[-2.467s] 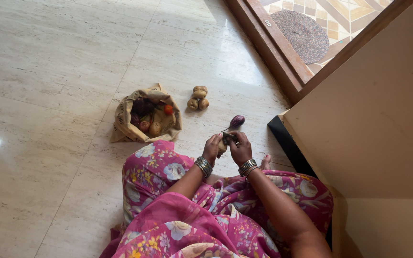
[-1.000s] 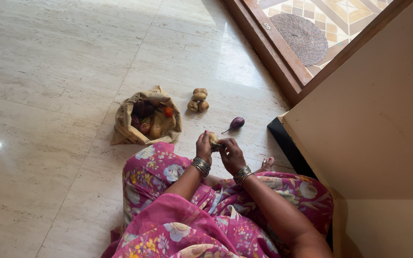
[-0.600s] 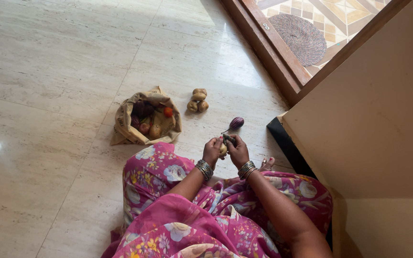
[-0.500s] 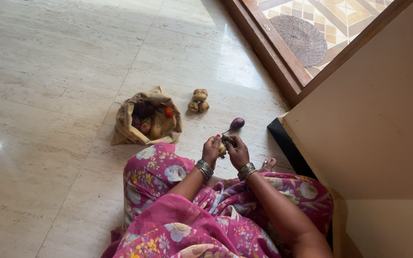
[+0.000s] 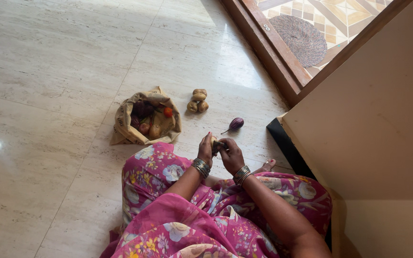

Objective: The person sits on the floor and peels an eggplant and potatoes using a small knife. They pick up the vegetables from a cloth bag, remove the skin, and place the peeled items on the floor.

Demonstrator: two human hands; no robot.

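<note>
a person sits on the pale stone floor (image 5: 48, 71), both hands raised just above the lap. the left hand (image 5: 205, 149) cups a small pale, roundish vegetable (image 5: 213, 141), most of it hidden behind the fingers; it looks like a small potato, though i cannot be sure. the right hand (image 5: 230, 155) closes its grip on a short dark tool (image 5: 219, 144) pressed against that vegetable, likely a peeler or a small knife. both grips are narrow and full.

judging by its look, the vegetable is firm, light and smooth, and would turn slippery once bared, so it seems best held around its middle with the thumb on top, fingers kept clear of the tool's edge.

ahead on the floor lie a small purple brinjal (image 5: 235, 124), a cluster of pale potatoes (image 5: 197, 100) and an open brown paper bag (image 5: 123, 126) of mixed vegetables, all apart from the hands.
</note>
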